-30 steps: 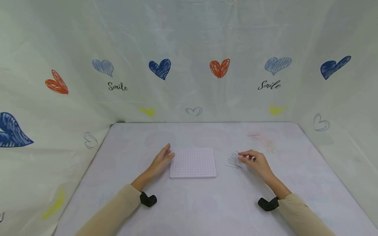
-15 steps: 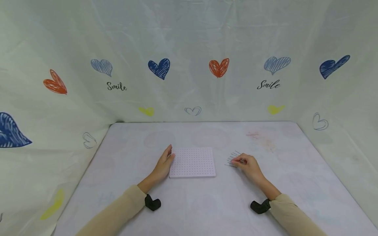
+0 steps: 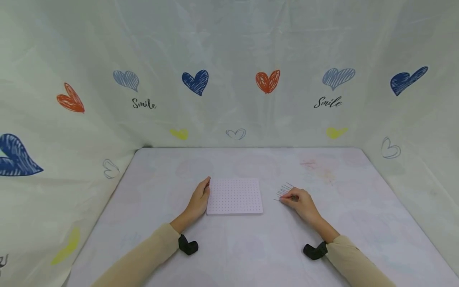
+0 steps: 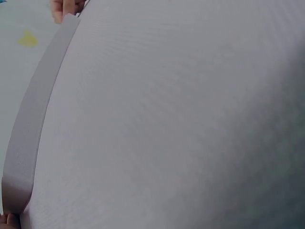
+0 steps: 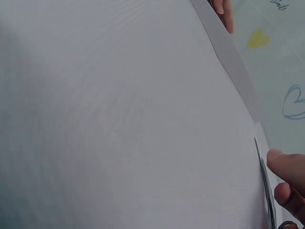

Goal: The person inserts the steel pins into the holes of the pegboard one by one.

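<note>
A white board with a grid of small holes (image 3: 234,196) lies flat on the table. Against its left edge rests my left hand (image 3: 195,201), fingers and thumb lying along the side. Several thin dark rods (image 3: 284,187) lie side by side to the right of the board. Over their near end is my right hand (image 3: 301,203), thumb and index fingertip close together. The right wrist view shows the rods (image 5: 267,191) right beside the fingertips (image 5: 281,162); whether one is pinched cannot be seen. In the left wrist view, the board's side (image 4: 33,105) stands above the tabletop.
The white table (image 3: 233,251) reaches to a pale sheet (image 3: 229,48) printed with hearts and "Smile" at the back and sides. Black wrist cameras (image 3: 188,245) hang at both cuffs. Faint reddish marks (image 3: 317,167) stain the tabletop at the back right.
My right hand has moved left and down onto the near end of the rods, its thumb and index drawing together. My left hand has come closer against the board's left edge.
</note>
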Motion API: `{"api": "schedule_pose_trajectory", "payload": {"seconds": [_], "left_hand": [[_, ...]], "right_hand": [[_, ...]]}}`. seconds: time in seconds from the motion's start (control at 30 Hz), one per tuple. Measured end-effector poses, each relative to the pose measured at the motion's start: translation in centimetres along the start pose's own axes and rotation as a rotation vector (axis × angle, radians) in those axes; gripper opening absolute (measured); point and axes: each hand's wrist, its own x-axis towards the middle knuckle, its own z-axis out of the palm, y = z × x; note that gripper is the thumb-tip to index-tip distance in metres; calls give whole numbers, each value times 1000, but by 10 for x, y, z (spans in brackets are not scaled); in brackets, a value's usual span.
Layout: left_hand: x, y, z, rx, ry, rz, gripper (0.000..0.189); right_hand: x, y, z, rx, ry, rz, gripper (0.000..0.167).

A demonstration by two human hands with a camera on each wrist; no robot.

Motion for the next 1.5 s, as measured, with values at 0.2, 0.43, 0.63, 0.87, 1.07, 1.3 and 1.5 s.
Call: {"api": "schedule_pose_trajectory", "payload": {"seconds": [0.2, 0.43, 0.63, 0.87, 1.07, 1.3, 1.5], "left_hand": [[1, -4, 0, 17, -5, -5, 47], [0, -2, 2, 32, 7, 8, 47], [0, 1, 2, 54, 18, 8, 47], [0, 1, 1, 40, 23, 11, 46], [-1, 1, 2, 45, 25, 4, 46], [0, 1, 2, 52, 28, 2, 47], [0, -1, 3, 61, 27, -1, 47]], "right_hand": [[-2, 2, 2, -56, -5, 31, 5], [-2, 3, 4, -95, 7, 13, 5], [-2, 1, 4, -130, -3, -30, 7], [-3, 1, 5, -177, -18, -127, 6], [-4, -2, 5, -181, -28, -138, 7], [-5, -7, 6, -147, -63, -71, 5], [-5, -12, 7, -100, -64, -63, 4]]}}
